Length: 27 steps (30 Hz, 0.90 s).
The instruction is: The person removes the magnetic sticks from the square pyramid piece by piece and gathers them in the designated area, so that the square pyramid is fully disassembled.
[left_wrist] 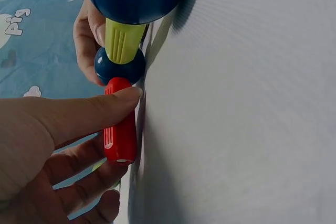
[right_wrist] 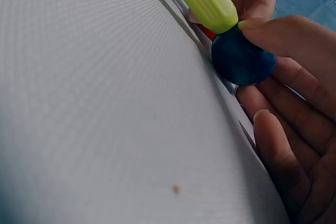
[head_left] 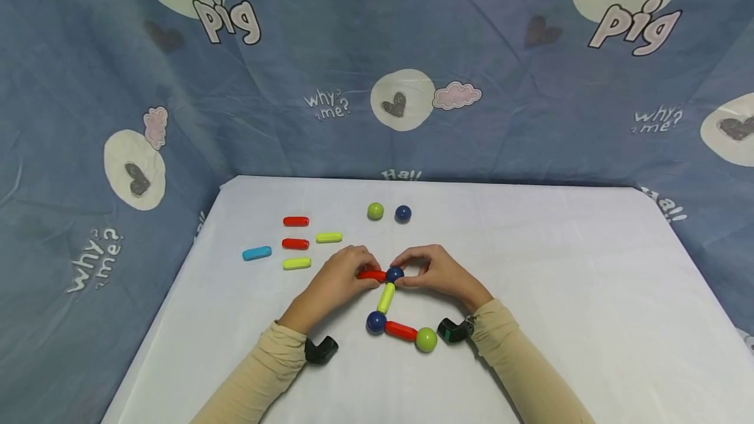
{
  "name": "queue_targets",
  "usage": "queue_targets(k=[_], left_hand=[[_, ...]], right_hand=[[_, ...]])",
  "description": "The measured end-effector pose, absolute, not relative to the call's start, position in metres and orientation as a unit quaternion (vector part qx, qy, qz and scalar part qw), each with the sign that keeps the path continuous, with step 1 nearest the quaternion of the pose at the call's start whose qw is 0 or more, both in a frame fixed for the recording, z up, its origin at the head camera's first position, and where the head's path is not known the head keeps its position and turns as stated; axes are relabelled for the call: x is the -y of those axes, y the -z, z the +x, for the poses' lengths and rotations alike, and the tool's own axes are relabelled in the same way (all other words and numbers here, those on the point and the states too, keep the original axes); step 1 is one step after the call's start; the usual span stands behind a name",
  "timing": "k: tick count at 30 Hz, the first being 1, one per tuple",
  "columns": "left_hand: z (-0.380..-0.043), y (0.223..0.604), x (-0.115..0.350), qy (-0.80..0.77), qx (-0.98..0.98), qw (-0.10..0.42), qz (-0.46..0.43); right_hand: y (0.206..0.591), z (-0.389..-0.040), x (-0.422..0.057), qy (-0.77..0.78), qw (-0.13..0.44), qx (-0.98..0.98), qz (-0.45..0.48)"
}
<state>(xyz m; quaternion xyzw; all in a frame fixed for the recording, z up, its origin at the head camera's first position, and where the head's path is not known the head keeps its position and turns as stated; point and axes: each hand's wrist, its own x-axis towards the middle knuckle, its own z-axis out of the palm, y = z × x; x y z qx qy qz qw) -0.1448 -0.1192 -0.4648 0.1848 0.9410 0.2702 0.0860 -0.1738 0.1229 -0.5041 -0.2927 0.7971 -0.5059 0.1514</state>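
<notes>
My left hand (head_left: 344,275) pinches a red rod (left_wrist: 120,124) between thumb and fingers, its end touching a dark blue ball (head_left: 394,274). From the other side, my right hand (head_left: 438,273) holds that ball between thumb and fingers, as the right wrist view shows. A yellow-green rod (head_left: 385,298) runs from the held ball to a second dark blue ball (head_left: 376,322) nearer me. Out of this one a further red rod (head_left: 402,330) leads to a green ball (head_left: 427,339).
Left of the hands lie two loose red rods (head_left: 296,244), two yellow-green rods (head_left: 297,263) and a light blue rod (head_left: 256,253). Behind them are a loose green ball (head_left: 375,211) and a dark blue ball (head_left: 403,214). The white table (head_left: 589,280) meets a printed blue cloth.
</notes>
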Motion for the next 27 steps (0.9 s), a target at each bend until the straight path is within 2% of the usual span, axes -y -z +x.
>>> queue_targets(k=[12,19,23,27], left_hand=[[-0.141,0.462,0.127,-0.239,-0.948,0.104,0.185],[-0.136,0.455,0.155,-0.190,-0.968,0.092,0.134],[-0.133,0.448,0.172,-0.155,-0.977,0.070,0.125],[-0.131,0.441,0.184,-0.136,-0.981,0.070,0.116]], right_hand=[[0.504,-0.175,-0.126,0.499,0.146,-0.801,-0.298],[0.505,-0.174,-0.126,0.501,0.152,-0.800,-0.294],[0.505,-0.175,-0.126,0.505,0.151,-0.798,-0.293],[0.504,-0.175,-0.127,0.504,0.153,-0.800,-0.287]])
